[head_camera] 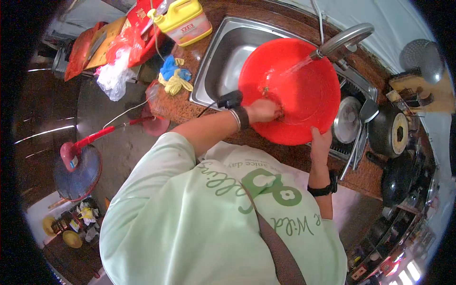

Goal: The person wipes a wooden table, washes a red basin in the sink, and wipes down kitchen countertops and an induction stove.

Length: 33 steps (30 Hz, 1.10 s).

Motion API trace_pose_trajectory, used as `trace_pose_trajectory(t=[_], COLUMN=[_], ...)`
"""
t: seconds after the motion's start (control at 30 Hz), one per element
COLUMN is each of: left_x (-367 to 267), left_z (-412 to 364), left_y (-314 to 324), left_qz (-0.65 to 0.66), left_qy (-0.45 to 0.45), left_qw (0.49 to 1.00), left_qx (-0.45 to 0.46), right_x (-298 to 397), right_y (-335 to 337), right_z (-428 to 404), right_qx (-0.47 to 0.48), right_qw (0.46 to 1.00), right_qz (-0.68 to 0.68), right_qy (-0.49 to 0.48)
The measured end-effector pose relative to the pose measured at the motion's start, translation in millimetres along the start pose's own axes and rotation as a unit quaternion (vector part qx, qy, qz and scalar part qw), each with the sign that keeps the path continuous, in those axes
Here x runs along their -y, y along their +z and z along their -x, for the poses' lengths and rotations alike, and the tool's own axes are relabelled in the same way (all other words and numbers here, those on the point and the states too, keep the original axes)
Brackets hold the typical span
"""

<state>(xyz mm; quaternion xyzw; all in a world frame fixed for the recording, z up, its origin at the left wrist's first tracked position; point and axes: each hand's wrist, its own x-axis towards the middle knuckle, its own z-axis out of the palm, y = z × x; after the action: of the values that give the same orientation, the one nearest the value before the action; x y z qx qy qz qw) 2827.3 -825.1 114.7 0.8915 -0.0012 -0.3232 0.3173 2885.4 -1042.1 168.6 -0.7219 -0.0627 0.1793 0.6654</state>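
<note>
A red plastic basin (pixel 295 89) rests tilted over the right part of the stainless-steel sink (pixel 228 60). Water runs into it from the curved metal faucet (pixel 342 37). My left hand (pixel 264 109) reaches inside the basin near its front left, fingers curled down and partly hidden. Small dark bits (pixel 265 90) lie close to that hand; whether its fingers hold any is unclear. My right hand (pixel 321 142) grips the basin's front right rim, with the thumb over the edge.
Left of the sink are a yellow detergent jug (pixel 185 23) and blue and yellow rubber gloves (pixel 174 74). On the right are a dish rack with a pot lid (pixel 346 119), a spatula (pixel 368 111) and a dark pan (pixel 388 131). A red fan (pixel 76 171) stands behind on the left.
</note>
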Motion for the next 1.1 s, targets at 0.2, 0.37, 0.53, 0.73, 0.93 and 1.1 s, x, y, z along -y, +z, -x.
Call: trace_pose_trajectory(t=[0.2,0.37,0.53,0.73,0.93,1.1], left_x=[27,35,67,11,29,22], left_z=[1,18,-20,36,81,70], left_y=[-72,-62,24,-19,-57,-46], left_qz=[-0.37,-0.254,0.068,-0.045,-0.071,-0.092], left_qy=[0.101,0.028,-0.192,0.03,-0.06,-0.057], left_qw=[0.843,0.884,0.943,0.944,0.919,0.884], left_qx=[-0.378,-0.392,-0.263,-0.326,-0.382,-0.456], right_x=[-2,-4,-14,-34,-31,-26], right_y=[0,12,29,16,32,46], right_z=[11,13,-2,-18,-31,-38], right_qx=[0.029,0.022,0.022,0.008,0.031,0.036], right_qw=[0.999,0.999,0.997,0.998,0.996,0.997], right_qz=[0.012,-0.028,-0.075,0.053,-0.03,-0.038], right_qy=[0.031,0.01,-0.011,-0.042,-0.081,-0.056])
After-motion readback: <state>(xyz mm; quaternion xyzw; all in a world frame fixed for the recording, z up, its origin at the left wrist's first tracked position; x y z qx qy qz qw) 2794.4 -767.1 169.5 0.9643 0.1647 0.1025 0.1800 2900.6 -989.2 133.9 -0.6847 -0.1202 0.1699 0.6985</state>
